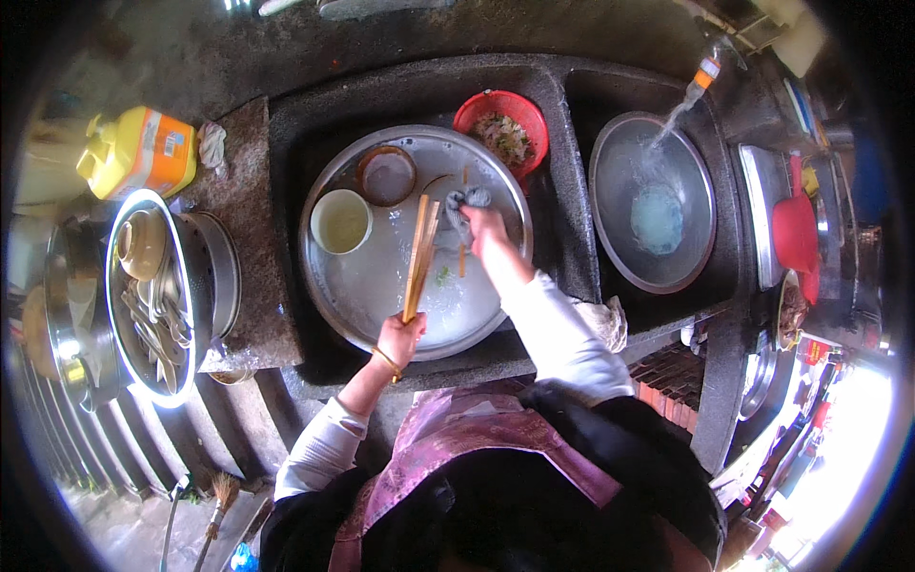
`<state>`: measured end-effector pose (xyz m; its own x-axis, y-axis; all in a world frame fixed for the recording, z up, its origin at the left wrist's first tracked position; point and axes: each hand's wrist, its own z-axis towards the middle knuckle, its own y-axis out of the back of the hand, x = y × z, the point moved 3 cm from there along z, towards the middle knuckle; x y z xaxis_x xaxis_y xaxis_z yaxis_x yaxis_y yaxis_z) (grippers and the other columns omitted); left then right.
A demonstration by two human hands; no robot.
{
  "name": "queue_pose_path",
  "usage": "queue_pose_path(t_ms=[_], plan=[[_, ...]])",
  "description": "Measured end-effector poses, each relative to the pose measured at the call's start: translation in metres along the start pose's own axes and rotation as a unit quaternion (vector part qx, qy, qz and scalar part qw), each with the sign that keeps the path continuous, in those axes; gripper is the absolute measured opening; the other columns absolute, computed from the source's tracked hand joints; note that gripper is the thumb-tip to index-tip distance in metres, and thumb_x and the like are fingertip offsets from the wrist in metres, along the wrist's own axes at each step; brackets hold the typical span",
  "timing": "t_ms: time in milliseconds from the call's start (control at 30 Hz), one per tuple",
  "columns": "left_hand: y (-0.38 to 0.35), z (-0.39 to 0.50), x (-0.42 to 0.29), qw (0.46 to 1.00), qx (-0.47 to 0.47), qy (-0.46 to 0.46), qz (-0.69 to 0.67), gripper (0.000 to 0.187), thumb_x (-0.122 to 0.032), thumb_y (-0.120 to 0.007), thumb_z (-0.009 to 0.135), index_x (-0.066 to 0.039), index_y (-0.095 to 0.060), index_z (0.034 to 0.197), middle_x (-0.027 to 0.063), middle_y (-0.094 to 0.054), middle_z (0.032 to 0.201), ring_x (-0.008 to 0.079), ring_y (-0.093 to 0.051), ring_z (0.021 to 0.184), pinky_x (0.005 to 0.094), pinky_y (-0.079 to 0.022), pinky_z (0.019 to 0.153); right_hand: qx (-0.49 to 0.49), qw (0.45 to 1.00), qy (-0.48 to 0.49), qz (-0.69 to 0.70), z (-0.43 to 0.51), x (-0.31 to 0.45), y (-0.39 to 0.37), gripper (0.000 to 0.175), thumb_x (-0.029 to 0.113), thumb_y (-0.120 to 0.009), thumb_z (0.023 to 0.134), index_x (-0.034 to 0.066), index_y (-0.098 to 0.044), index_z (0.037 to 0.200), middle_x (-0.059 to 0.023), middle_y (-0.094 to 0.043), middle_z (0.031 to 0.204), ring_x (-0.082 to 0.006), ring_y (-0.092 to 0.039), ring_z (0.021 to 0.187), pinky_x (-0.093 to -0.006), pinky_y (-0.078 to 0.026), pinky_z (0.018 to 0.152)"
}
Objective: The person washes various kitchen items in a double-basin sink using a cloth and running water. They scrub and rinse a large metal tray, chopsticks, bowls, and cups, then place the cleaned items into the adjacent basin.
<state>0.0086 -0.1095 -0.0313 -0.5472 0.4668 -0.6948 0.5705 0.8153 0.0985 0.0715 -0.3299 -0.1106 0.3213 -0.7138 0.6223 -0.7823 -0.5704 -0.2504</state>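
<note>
My left hand (401, 339) grips a bundle of wooden chopsticks (422, 257) by one end, above a large round metal basin (343, 325) of cloudy water. Bunched in my right hand (486, 227) is a grey cloth (463, 207), just right of the bundle's far end. A loose chopstick (462, 262) shows beneath that cloth in the basin. On the basin's left side are a white bowl (342, 222) holding pale liquid and a brown-rimmed bowl (387, 176). A scrap of green leaf (443, 274) floats near the middle.
Food scraps fill a red plastic strainer (532, 114) behind the basin. To the right, water runs from a tap (708, 71) into a metal bowl (652, 279). A colander (193, 357) of bowls and spoons stands left, below a yellow jug (139, 154). A crumpled cloth (606, 323) lies on the sink edge.
</note>
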Motion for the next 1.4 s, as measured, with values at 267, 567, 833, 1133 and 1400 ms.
queue_pose_path(t_ms=[267, 567, 833, 1133, 1400], plan=[[0.048, 0.064, -0.065, 0.974, -0.106, -0.042, -0.194, 0.024, -0.03, -0.055, 0.081, -0.007, -0.06, 0.086, -0.0004, -0.054, 0.06, 0.0059, -0.035, 0.039, 0.021, -0.029, 0.036, 0.194, 0.897, 0.189, -0.349, -0.071, -0.003, -0.028, 0.021, 0.014, -0.062, 0.07, -0.0001, -0.061, 0.086, -0.0096, -0.063, 0.077, -0.0157, -0.06, 0.071, -0.0285, -0.046, 0.067], [0.075, 0.124, -0.086, 0.962, -0.148, -0.104, -0.205, 0.016, -0.022, -0.06, 0.077, -0.006, -0.061, 0.075, 0.0046, -0.06, 0.062, 0.0071, -0.04, 0.039, 0.0193, -0.026, 0.036, 0.25, 0.764, 0.228, -0.549, -0.114, -0.042, -0.004, 0.034, 0.027, -0.064, 0.067, -0.001, -0.059, 0.085, -0.0209, -0.059, 0.075, -0.032, -0.06, 0.073, -0.0392, -0.046, 0.065], [0.066, 0.089, -0.124, 0.994, -0.055, -0.07, -0.063, 0.021, -0.027, -0.06, 0.077, -0.007, -0.062, 0.084, 0.0026, -0.062, 0.069, 0.0043, -0.034, 0.04, 0.0189, -0.025, 0.037, 0.227, 0.95, 0.104, -0.186, -0.072, -0.013, 0.023, 0.029, 0.019, -0.055, 0.07, -0.0028, -0.059, 0.088, -0.0098, -0.061, 0.075, -0.0194, -0.057, 0.064, -0.0305, -0.045, 0.057], [0.031, 0.083, -0.049, 0.987, -0.054, -0.144, 0.044, 0.032, -0.032, -0.051, 0.085, -0.003, -0.061, 0.093, 0.0027, -0.059, 0.074, 0.0102, -0.053, 0.065, 0.0244, -0.043, 0.059, 0.167, 0.986, -0.023, -0.017, -0.076, -0.032, -0.026, 0.024, 0.004, -0.061, 0.069, -0.0023, -0.057, 0.091, -0.0109, -0.061, 0.082, -0.0191, -0.059, 0.069, -0.0288, -0.046, 0.061], [0.014, 0.022, 0.009, 0.999, 0.037, 0.008, 0.02, 0.025, -0.027, -0.057, 0.081, -0.003, -0.057, 0.072, -0.0013, -0.05, 0.057, 0.0071, -0.042, 0.048, 0.0218, -0.032, 0.043, 0.082, 0.99, -0.108, 0.029, -0.079, -0.061, -0.005, 0.013, 0.005, -0.059, 0.071, -0.0011, -0.058, 0.083, -0.0111, -0.059, 0.077, -0.0206, -0.057, 0.068, -0.0324, -0.046, 0.063]])
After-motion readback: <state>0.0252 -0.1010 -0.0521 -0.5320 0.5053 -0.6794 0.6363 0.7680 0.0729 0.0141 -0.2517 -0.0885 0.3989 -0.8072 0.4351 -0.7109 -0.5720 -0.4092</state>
